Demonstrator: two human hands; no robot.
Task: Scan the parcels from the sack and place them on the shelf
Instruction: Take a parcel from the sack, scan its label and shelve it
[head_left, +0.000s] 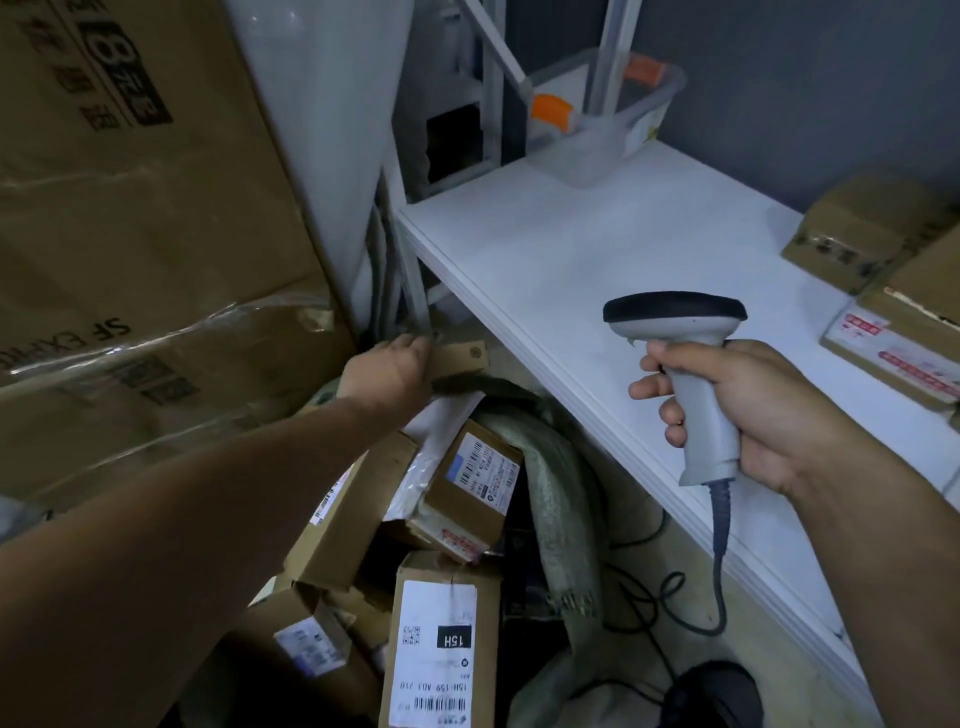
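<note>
Where the green sack (561, 499) opens at its far end, a small brown parcel (460, 358) lies under the left hand's (387, 371) curled fingers, which grip its end. The right hand (769, 410) grips a grey scanner (675, 322) over the white shelf (597, 249).

Honestly all you see of the person is two bare arms, skin right up to the frame edges. The left forearm (182, 519) fills the lower left corner, looks really chunky down there thanks to the wide lens, then narrows to the left hand (387, 371) near mid-frame. The right forearm (893, 571) runs in from the lower right edge, bare too, ending in the right hand (748, 410) right of centre.
</note>
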